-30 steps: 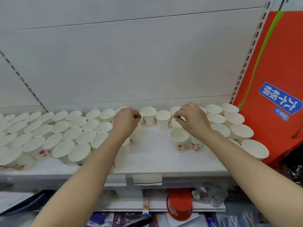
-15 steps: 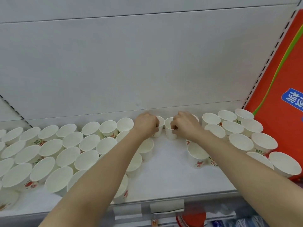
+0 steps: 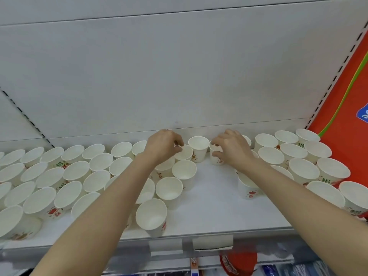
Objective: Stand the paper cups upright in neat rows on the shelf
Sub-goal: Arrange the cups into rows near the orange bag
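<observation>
Paper cups [image 3: 169, 188] stood open side up across the white shelf [image 3: 209, 212], filling the left and right of the frame. Near the middle back, the left hand [image 3: 162, 145] pinched the rim of one cup [image 3: 184, 153]. The right hand [image 3: 232, 148] curled around another cup [image 3: 216, 154]. One lone cup [image 3: 198, 148] stood between them.

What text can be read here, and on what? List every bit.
"招" in green, on several paper cups.
Red print below it: too blurred.
Blue label on the orange panel: cut off, unreadable.
White print on the red thing under the shelf: blurred.
</observation>
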